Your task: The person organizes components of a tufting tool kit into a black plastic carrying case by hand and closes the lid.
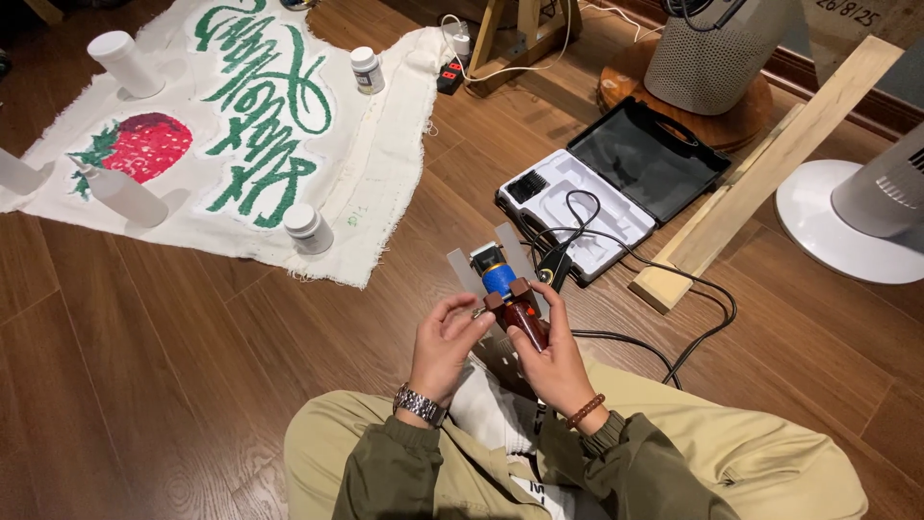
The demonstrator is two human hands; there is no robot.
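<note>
I hold the electric clipper (510,300) just below the centre of the frame, above my crossed legs. My right hand (555,361) wraps around its dark red body, fingers closed on it, while my left hand (443,339) pinches at the side near the neck, thumb and fingertips touching the tool beside its blue band; a small metal part seems to sit under those fingertips, but it is too small to tell. The clipper looks stiff and fairly hefty for its size, with a smooth glossy shell that I judge could slip, so the thick red body is the best place to grip, away from the toothed blade at the top end. Its black cord (664,332) trails to the right across the wooden floor (144,366) and may tug on the tool. The open black case (616,183) with a white tray lies in the upper right of centre, beside a wooden plank (770,169). In the upper left, a white cloth (375,183) painted with green strokes and 1 red strawberry is weighed down by several white bottles (308,228).
</note>
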